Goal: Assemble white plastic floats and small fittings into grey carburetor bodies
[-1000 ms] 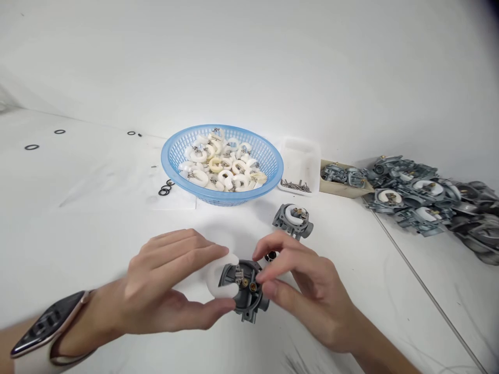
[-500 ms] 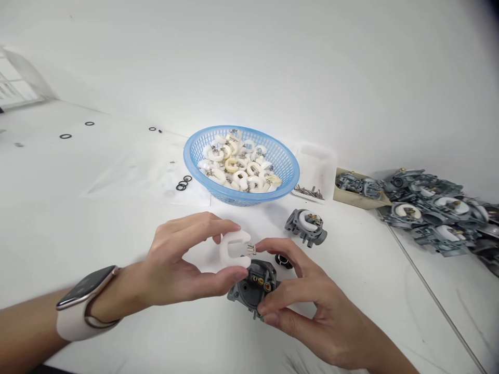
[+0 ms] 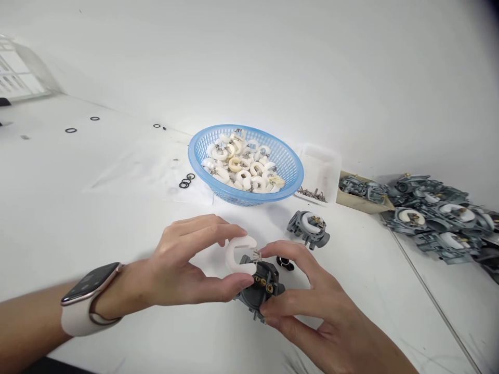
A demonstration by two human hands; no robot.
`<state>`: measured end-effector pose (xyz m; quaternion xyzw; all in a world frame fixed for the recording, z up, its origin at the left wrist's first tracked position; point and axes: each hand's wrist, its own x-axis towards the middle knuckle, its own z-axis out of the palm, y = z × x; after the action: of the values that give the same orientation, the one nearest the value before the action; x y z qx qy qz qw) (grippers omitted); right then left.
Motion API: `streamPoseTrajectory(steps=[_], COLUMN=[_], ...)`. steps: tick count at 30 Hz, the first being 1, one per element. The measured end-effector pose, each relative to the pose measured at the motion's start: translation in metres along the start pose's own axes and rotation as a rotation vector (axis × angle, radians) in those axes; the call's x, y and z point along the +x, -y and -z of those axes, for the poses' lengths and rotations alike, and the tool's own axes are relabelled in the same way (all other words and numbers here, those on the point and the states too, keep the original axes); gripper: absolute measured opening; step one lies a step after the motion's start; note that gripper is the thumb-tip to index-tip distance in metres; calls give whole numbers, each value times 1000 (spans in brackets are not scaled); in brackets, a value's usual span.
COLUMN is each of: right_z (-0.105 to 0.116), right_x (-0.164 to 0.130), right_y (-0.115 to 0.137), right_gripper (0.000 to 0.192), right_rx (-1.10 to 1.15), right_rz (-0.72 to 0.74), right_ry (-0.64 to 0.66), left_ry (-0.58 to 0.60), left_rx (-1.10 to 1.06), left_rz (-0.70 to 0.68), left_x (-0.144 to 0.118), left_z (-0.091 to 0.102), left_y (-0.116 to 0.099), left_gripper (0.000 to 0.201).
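My left hand (image 3: 187,265), with a watch on its wrist, pinches a white horseshoe-shaped float (image 3: 238,253) between thumb and fingers. The float sits just over the open face of a grey metal carburetor body (image 3: 260,288). My right hand (image 3: 312,306) grips that body from the right and below, and its forefinger tip touches the float's small metal hinge. A small black cap (image 3: 285,262) lies on the table just behind the right hand.
A blue basket (image 3: 290,171) holds several white floats. Behind it to the right are a clear tray with pins (image 3: 317,179), a carburetor with a float fitted (image 3: 309,228), a cardboard box (image 3: 360,200) and a heap of carburetors (image 3: 436,221). Black O-rings (image 3: 185,182) lie at left.
The float was lifted off the carburetor body and is now held at its upper left edge. Both hands drifted slightly right, and the view shifted left.
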<state>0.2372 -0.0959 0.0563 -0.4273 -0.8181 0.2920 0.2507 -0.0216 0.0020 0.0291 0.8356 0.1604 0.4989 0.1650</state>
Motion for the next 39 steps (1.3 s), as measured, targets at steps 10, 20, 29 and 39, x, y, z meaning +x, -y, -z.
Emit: streamPoseTrajectory(steps=[10, 20, 29, 39], right_z=[-1, -1, 0, -2], right_x=[5, -2, 9, 9], right_y=[8, -4, -18, -22], right_gripper=[16, 25, 19, 22], right_rx=[-45, 87, -102, -80], right_rz=[21, 31, 65, 107], right_ry=[-54, -321, -326, -243], left_ry=[-4, 20, 20, 310], left_rx=[-1, 26, -2, -96], left_rz=[-19, -4, -165, 214], left_x=[3, 2, -5, -8], left_z=[0, 0, -7, -7], left_y=[-1, -2, -1, -11], left_gripper=[32, 31, 45, 28])
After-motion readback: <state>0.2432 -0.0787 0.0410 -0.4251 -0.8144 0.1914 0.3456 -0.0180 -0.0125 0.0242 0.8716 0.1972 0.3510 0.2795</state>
